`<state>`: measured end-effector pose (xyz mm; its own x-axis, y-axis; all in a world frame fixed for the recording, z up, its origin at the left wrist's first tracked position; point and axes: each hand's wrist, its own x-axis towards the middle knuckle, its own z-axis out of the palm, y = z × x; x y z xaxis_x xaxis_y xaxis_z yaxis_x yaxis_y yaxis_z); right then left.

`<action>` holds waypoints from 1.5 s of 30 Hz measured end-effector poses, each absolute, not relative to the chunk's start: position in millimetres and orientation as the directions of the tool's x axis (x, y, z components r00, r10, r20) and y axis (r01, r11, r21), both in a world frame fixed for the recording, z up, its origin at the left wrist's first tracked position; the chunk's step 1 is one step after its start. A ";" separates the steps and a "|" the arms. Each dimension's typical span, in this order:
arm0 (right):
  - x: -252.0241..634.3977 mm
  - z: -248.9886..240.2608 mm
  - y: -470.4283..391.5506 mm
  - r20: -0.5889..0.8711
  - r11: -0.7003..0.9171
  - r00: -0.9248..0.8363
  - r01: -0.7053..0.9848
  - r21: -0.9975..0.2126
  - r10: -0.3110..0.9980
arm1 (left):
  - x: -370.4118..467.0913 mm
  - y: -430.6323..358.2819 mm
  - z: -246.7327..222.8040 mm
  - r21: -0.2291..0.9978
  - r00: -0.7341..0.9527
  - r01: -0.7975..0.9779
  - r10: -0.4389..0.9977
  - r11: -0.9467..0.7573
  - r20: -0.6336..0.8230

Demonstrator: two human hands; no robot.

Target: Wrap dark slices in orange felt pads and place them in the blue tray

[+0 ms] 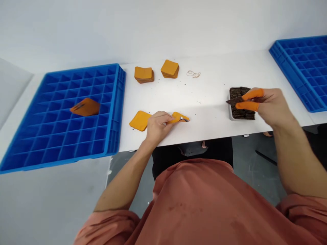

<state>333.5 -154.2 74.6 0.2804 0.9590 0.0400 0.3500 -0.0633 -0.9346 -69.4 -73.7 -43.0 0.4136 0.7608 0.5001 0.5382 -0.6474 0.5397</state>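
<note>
My left hand (158, 127) is closed in a pinch on a small orange pouch (176, 116), low over the table. Something silvery shows along the pouch's right-hand edge. Just left of that hand lies another flat orange piece (140, 120), partly covered by my fingers. My right hand (265, 103), with orange covers on thumb and finger, is pinching a thin dark brown piece (233, 100). Below it a white tray (231, 114) holds rows of thin dark brown pieces (246, 114), partly hidden by the hand.
On the left stands a blue compartment crate (112, 115) with an orange pouch (87, 107) in it. Two orange stacks (143, 73) and thin loops of string or rubber band (193, 74) lie at the back. Another blue crate (288, 68) is at far right. Dark crumbs dot the table.
</note>
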 end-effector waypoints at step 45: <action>195.7 101.3 -173.5 0.357 0.439 -0.336 0.859 -0.263 0.872 | -67.5 -113.0 -8.1 0.718 0.238 0.331 0.791 -0.612 0.564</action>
<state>195.7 -173.5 101.3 -0.3356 0.8718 0.3568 0.8593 0.4386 -0.2633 -67.5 -113.0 -8.1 0.2379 0.7906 0.5643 0.3312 -0.6121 0.7180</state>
